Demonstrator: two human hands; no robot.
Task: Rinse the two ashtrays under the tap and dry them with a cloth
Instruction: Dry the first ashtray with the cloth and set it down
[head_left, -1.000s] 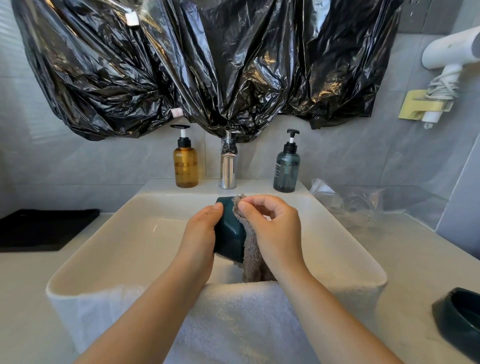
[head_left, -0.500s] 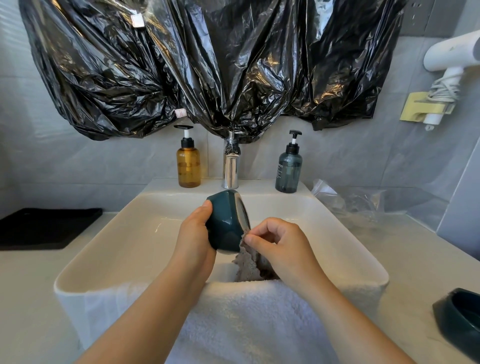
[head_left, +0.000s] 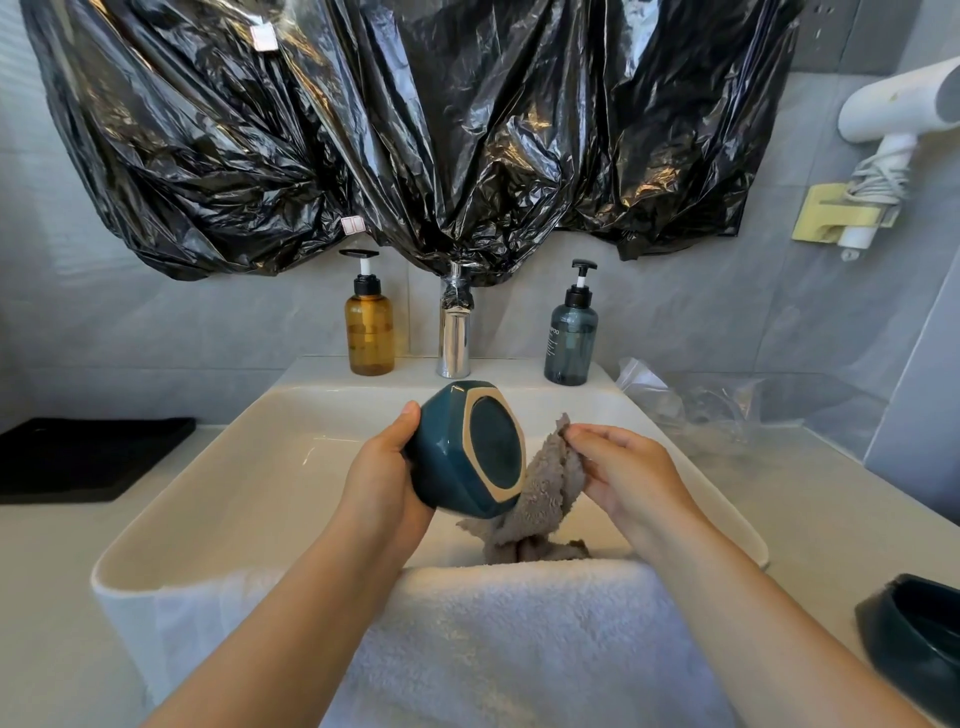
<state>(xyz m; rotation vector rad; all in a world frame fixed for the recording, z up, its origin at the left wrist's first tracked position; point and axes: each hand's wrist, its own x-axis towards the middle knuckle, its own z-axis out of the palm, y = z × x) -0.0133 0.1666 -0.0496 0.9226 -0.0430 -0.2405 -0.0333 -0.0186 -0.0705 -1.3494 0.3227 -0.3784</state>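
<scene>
My left hand (head_left: 382, 467) grips a dark teal ashtray (head_left: 467, 449) above the white sink (head_left: 249, 467), tipped on its side so its hexagonal unglazed base faces right and toward me. A grey cloth (head_left: 545, 493) hangs from the pinched fingers of my right hand (head_left: 628, 467), just right of the ashtray and touching its lower edge. The second dark ashtray (head_left: 919, 639) sits upright on the counter at the far right, partly cut off by the frame. The chrome tap (head_left: 454, 332) stands behind the sink, with no water visible.
A white towel (head_left: 519, 634) drapes over the sink's front rim. An amber pump bottle (head_left: 369, 325) and a grey-blue pump bottle (head_left: 571, 332) flank the tap. Black plastic sheeting (head_left: 415, 130) covers the wall above. A black tray (head_left: 88, 457) lies left, clear plastic wrap (head_left: 696, 410) right.
My left hand has turned the ashtray so its base now faces out. My right hand has pulled the cloth off the ashtray and moved right with it.
</scene>
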